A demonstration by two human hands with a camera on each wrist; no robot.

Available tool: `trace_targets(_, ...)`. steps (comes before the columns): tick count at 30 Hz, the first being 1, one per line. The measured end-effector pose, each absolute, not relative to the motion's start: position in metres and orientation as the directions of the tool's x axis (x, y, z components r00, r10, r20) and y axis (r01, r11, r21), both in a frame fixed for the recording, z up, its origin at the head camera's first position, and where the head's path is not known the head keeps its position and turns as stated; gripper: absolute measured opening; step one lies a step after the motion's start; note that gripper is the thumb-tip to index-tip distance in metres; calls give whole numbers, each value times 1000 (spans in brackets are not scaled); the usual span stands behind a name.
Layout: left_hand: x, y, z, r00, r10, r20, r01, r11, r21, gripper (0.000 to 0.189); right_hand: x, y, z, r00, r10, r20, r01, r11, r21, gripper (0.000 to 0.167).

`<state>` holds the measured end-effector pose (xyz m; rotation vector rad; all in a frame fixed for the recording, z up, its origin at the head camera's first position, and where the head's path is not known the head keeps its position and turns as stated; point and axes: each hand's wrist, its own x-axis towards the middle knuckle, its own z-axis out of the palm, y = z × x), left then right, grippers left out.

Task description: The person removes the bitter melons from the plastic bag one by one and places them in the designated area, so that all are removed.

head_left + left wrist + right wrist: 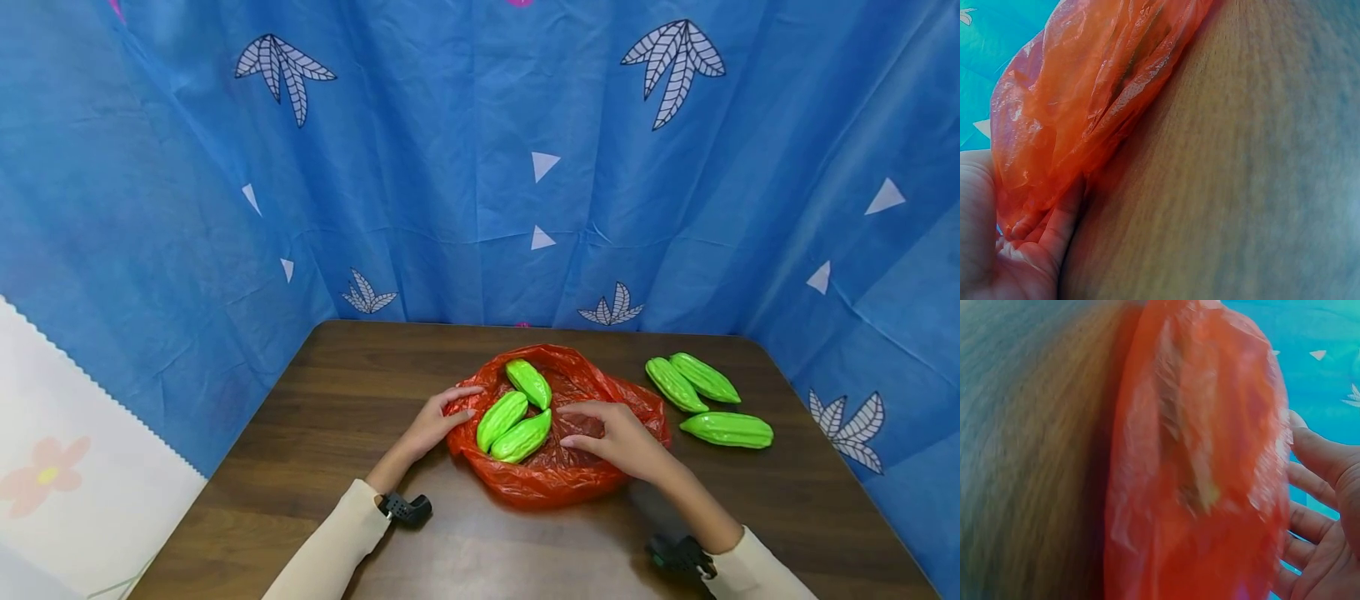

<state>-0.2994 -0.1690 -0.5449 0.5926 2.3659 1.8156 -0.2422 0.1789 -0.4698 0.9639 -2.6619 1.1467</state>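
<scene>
A red plastic bag [536,483] lies spread wide on the table, its mouth facing up. Three bright green bitter melons [522,436] rest together in its left half. My left hand [433,423] grips the bag's left rim, and the left wrist view shows thin red film [1079,106] between the thumb and fingers. Over the bag's right half is my right hand [618,435], thumb and fingers apart and nothing held. In the right wrist view its fingers [1310,522] are spread beside the bag's side [1197,450].
To the right of the bag lie three more bitter melons, two side by side [675,385] and one [727,429] nearer me. The brown wooden table [337,392] ends at a blue patterned curtain [450,167]. A white cloth with a flower [82,400] hangs at left.
</scene>
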Motion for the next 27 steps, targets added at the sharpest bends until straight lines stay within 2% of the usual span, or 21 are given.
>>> trace_targets(27, -300, -169, -545, -921, 350, 173, 267, 239, 934, 41, -269, 145, -492, -759, -581, 295, -625, 524, -578, 49)
